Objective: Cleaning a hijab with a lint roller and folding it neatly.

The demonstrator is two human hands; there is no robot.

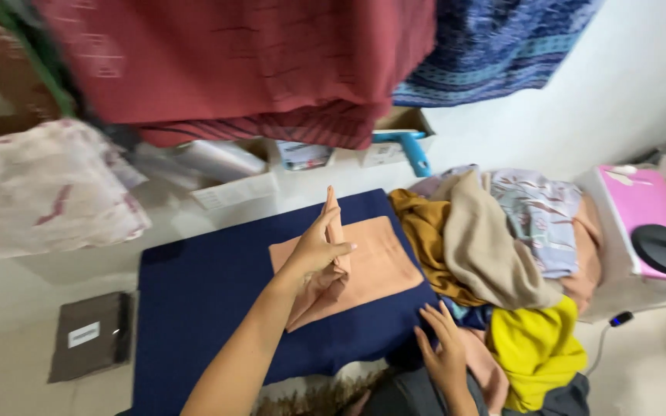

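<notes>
Head view, looking down onto the floor. Navy mat (194, 308) spread flat, peach cloth (379, 266) lying on its right half, partly folded into a rough rectangle.

Left hand (319, 248): raised over the middle of the cloth, fingers straight and pressed together, thumb closed against them, pinching a narrow upright fold of the peach cloth. Fold lifted clear of the mat; rest of the cloth flat beneath.

Right hand (442, 347): lying open, fingers spread, palm down at the right edge of the mat. Nothing in its grasp. Touching the mat or the dark fabric at its edge; cannot tell which.

Surroundings: heap of clothes (495, 254) just right of the mat, with beige, mustard and printed pieces and a yellow garment (533, 347) in front. Pink box (645, 208) with a black round base (660, 248) further right. Red fabric (256, 62) hanging above. Grey packet (90, 335) on the floor to the left.

Judged step: folding in progress, one pleat or edge held up and not yet laid down.

Next move, as judged: laying the lifted fold squarely over the flat part, edges aligned, with the free hand pressing and smoothing so nothing bunches underneath.
</notes>
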